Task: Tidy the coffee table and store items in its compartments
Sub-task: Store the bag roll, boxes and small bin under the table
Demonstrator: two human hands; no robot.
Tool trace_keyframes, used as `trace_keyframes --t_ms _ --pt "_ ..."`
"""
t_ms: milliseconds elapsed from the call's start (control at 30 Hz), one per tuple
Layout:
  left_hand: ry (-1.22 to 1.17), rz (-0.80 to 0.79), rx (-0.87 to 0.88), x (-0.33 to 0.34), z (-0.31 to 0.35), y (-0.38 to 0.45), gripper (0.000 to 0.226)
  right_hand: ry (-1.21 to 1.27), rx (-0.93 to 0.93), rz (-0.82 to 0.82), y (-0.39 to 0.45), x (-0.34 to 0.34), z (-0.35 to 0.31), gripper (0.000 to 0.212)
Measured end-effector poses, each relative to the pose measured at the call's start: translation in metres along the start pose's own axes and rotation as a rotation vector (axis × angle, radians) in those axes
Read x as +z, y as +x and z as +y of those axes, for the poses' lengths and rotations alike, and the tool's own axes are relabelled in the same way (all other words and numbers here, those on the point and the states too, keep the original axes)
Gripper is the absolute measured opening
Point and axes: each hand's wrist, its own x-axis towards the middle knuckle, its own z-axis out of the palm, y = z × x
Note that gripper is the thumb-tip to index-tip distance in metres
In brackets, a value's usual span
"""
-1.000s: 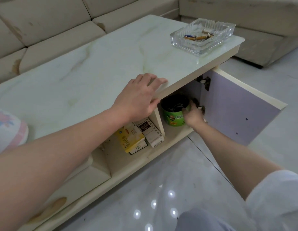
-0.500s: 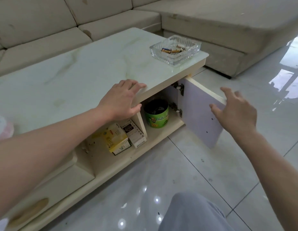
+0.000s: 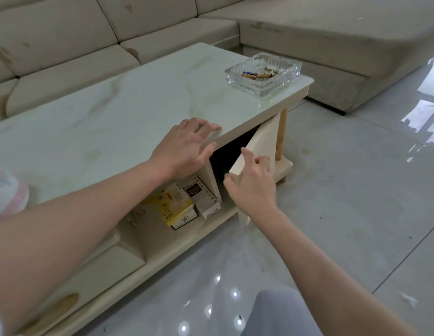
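At the right end of the desk [image 3: 128,110], the cream compartment door [image 3: 256,151] stands partly ajar, swung most of the way toward the dark opening behind it. The right hand [image 3: 253,185] rests against the door's outer face near its free edge, its fingers [image 3: 247,154] loosely curled and closed on nothing; it looks to be pushing the panel rather than gripping it. What sits inside that compartment is lost in shadow, apart from a faint green glint low in the gap. The left hand [image 3: 184,151] lies flat on the front edge of the marble-patterned top just above the divider, fingers spread and thumb hooked under the lip, holding nothing and seemingly bracing. In the open shelf [image 3: 211,220] to the left of the divider, a yellow box [image 3: 174,207] and a white box with dark print [image 3: 202,197] lie side by side, touching. Up on the top, a glass ashtray [image 3: 263,73] with cigarette butts stands near the far right corner, and a pink-and-white object [image 3: 7,192] shows at the left edge. Judging by this, the storing is mostly finished: the top is nearly bare, the door needs its last bit of travel to shut, and the ashtray and the pink-and-white object may yet need dealing with. A beige sofa [image 3: 89,32] wraps round behind, with glossy floor tiles [image 3: 356,190] below.
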Motion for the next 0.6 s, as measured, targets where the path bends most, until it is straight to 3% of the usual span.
trace_keyframes --t_ms 167,433,600 --pt "-0.024 0.012 0.004 0.001 -0.002 0.0 0.047 0.101 0.025 -0.069 -0.002 0.021 -0.007 0.105" --pt "-0.009 0.016 0.003 0.002 -0.003 0.001 0.048 0.18 -0.064 -0.183 0.016 0.03 -0.004 0.088" --pt "-0.024 0.032 0.013 0.0 -0.002 0.001 0.046 0.151 -0.093 -0.281 0.022 0.04 0.006 0.096"
